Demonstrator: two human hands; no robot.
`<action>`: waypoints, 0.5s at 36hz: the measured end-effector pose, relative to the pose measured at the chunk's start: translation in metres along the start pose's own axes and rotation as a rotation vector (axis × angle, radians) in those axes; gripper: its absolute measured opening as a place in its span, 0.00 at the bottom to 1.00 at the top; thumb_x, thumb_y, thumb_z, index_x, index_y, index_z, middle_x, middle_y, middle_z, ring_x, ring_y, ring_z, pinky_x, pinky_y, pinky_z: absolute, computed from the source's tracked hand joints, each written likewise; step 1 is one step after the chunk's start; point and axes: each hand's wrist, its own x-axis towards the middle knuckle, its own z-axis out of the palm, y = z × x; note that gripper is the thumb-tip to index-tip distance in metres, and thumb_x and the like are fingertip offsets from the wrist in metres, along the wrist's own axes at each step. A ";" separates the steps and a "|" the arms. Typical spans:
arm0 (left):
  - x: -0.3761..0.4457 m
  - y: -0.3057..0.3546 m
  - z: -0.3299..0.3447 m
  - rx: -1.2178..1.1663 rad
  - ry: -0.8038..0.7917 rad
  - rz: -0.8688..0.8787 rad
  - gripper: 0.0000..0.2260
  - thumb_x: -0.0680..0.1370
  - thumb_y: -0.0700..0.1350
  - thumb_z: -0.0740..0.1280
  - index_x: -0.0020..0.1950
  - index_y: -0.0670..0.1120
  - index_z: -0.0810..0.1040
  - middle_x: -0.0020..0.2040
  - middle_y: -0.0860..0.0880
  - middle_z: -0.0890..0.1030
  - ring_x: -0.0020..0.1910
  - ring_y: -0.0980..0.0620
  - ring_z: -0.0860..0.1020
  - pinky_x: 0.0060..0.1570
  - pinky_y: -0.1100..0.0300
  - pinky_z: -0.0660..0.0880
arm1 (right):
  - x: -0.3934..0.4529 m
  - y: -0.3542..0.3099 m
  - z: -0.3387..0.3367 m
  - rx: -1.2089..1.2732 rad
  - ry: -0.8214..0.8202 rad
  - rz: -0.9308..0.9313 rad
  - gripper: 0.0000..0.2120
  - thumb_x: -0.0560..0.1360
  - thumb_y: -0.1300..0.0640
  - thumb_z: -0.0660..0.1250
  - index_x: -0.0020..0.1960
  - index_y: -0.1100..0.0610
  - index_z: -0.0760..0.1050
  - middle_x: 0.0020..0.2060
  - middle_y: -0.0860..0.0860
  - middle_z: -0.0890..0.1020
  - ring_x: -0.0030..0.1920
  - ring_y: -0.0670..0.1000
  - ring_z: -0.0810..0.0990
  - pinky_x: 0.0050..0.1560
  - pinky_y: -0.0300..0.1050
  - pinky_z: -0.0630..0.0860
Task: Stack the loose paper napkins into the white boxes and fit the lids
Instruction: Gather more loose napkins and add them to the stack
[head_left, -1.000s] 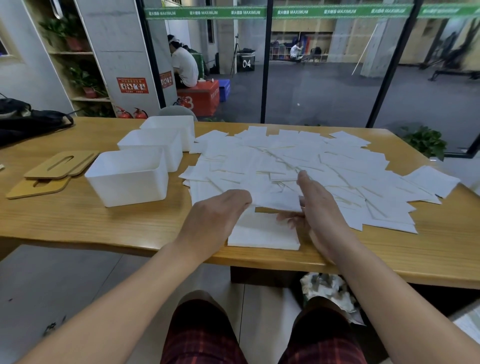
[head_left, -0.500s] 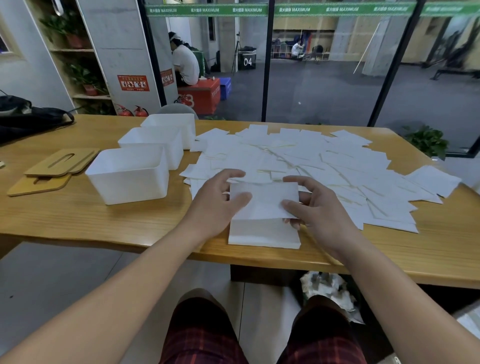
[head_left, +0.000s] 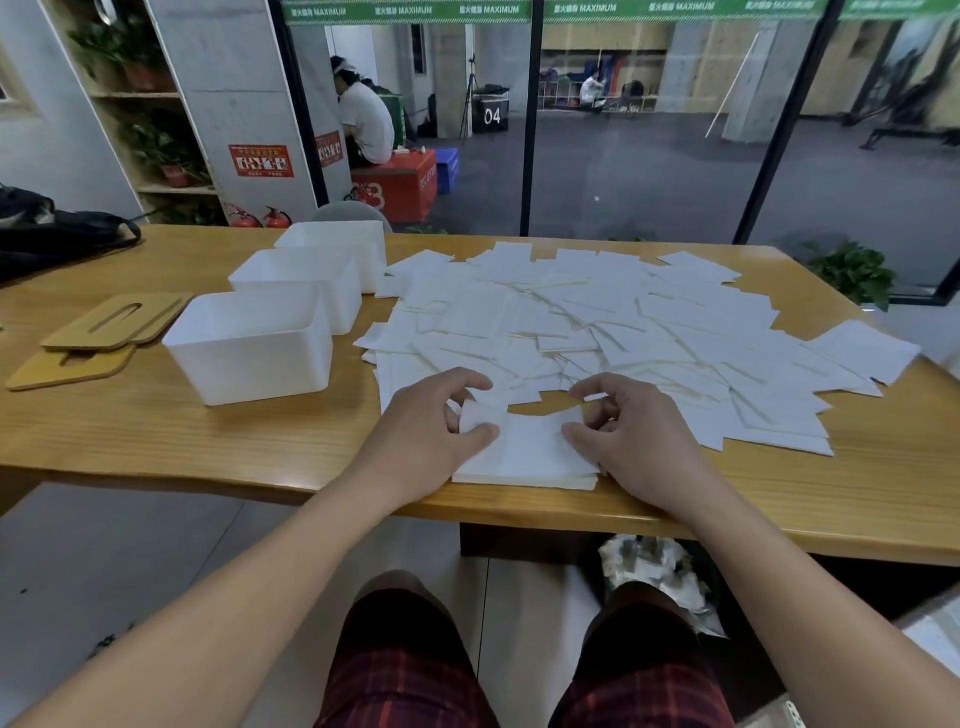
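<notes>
A neat stack of white paper napkins (head_left: 524, 465) lies near the table's front edge. Both hands hold the top napkin (head_left: 530, 434) over it. My left hand (head_left: 426, 426) pinches its left corner, which curls up between thumb and fingers. My right hand (head_left: 631, 431) pinches the right corner with its fingers curled. Many loose napkins (head_left: 597, 322) spread over the table behind the stack. To the left stand three open white boxes in a row: near (head_left: 249, 348), middle (head_left: 298, 280), far (head_left: 337, 244). Slotted wooden lids (head_left: 111, 322) (head_left: 67, 366) lie left of the boxes.
The wooden table (head_left: 182, 441) runs the full width of the view. A black bag (head_left: 57, 234) lies at its far left corner. Behind the table is a glass wall (head_left: 649, 156); a person (head_left: 366, 122) sits beyond it. A crumpled bag (head_left: 654, 577) lies under the table by my knees.
Both hands lifted one napkin from the spread, drew it toward me and lowered it onto the stack. The boxes and lids have not moved.
</notes>
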 end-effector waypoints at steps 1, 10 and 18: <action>0.000 -0.001 -0.001 0.031 -0.008 0.001 0.18 0.79 0.58 0.77 0.68 0.64 0.79 0.46 0.60 0.81 0.45 0.58 0.82 0.44 0.73 0.72 | 0.000 0.000 0.000 -0.036 0.008 -0.002 0.14 0.78 0.53 0.78 0.62 0.46 0.81 0.41 0.48 0.85 0.33 0.43 0.80 0.42 0.39 0.75; 0.032 -0.021 -0.020 0.372 0.082 0.074 0.12 0.83 0.53 0.72 0.67 0.58 0.82 0.67 0.59 0.78 0.68 0.55 0.71 0.62 0.58 0.70 | -0.004 -0.001 0.009 -0.184 0.102 -0.099 0.13 0.79 0.48 0.77 0.62 0.48 0.83 0.54 0.41 0.79 0.43 0.43 0.78 0.48 0.37 0.72; 0.048 -0.027 -0.013 0.524 0.061 0.219 0.08 0.86 0.49 0.69 0.61 0.53 0.87 0.58 0.56 0.85 0.63 0.51 0.76 0.61 0.53 0.72 | -0.004 0.002 0.011 -0.157 0.066 -0.098 0.09 0.80 0.48 0.76 0.59 0.48 0.84 0.53 0.40 0.80 0.42 0.45 0.79 0.50 0.41 0.77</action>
